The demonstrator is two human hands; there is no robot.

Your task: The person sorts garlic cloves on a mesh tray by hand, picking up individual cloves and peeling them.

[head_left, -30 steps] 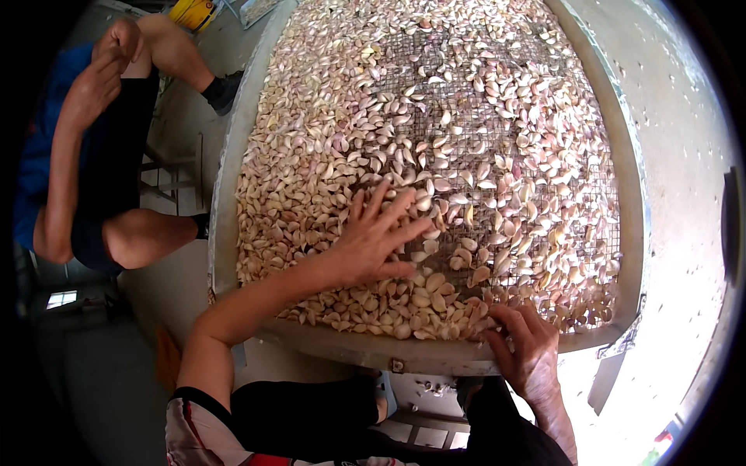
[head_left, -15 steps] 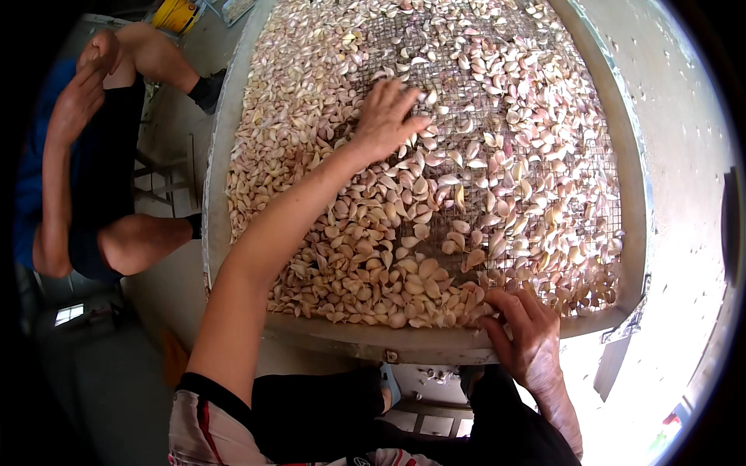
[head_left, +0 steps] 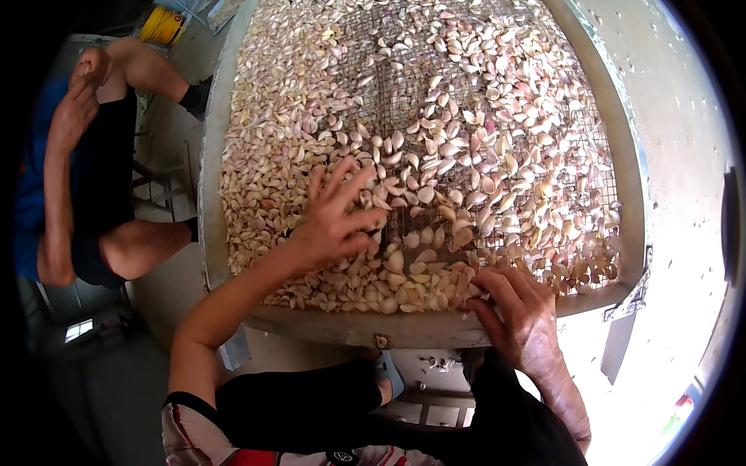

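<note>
Looks, as a judgement, to be partway through spreading and picking over loose garlic cloves point(head_left: 268, 140) on a framed tray point(head_left: 458, 330) floored with wire mesh point(head_left: 396, 89). Lying thick toward the left edge and banked up along the middle of the near edge, fairly dense again toward the right edge, sparse down a middle strip with bare mesh showing; running out of view toward the far edge. Over the near left part of the tray, reaching in with the left hand point(head_left: 330, 221): palm down, fingers fanned well apart, nothing visibly gripped, set at the border between thick layer and sparse strip. Cannot tell how firmly pressed down. At the near edge, right of its middle, bending the right hand's point(head_left: 524, 318) thumb and forefinger toward the outermost cloves; cannot tell whether pinched on one or merely beside it. For a next stroke, would seem to call for loose, low left fingers, easing a thin layer off the thick side onto bare mesh without pushing any over the near edge. Beyond the left edge, note another person point(head_left: 58, 167), seated, hands close together, and farther off a yellow bucket point(head_left: 163, 25).
</note>
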